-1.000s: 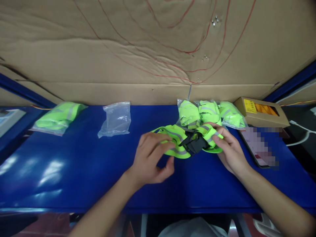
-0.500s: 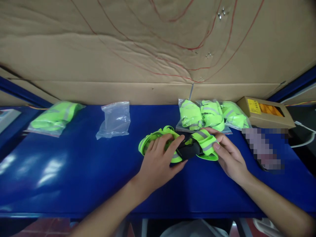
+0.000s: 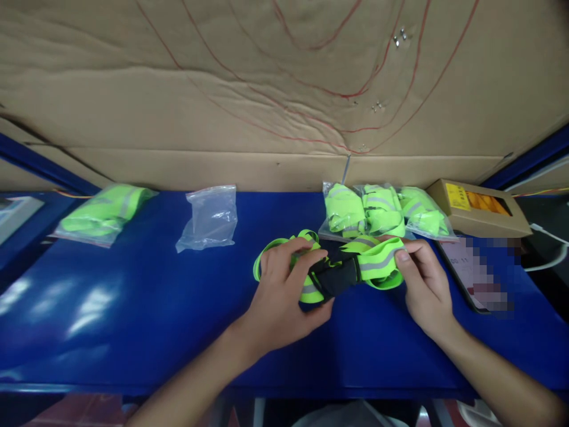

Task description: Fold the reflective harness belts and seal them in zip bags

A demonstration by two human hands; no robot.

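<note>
A bundle of neon green straps with grey reflective stripes (image 3: 377, 265) and a black middle part is held just above the blue table (image 3: 146, 320). My left hand (image 3: 284, 290) grips the bundle's left half, fingers curled over the top and thumb below. At its right end my right hand (image 3: 429, 281) pinches a green strap loop between thumb and fingers. Some straps under my left fingers are hidden.
A clear plastic bag (image 3: 210, 216) lies behind, left of centre. Bagged green straps are at the far left (image 3: 106, 210), with several more bags (image 3: 344, 207) back right. A cardboard box (image 3: 484, 207) and a partly pixelated phone (image 3: 471, 273) lie at the right.
My right hand has shifted slightly right, drawing the green strap loop outward. The black part now sits more tilted and shows more. The camera view has moved slightly.
</note>
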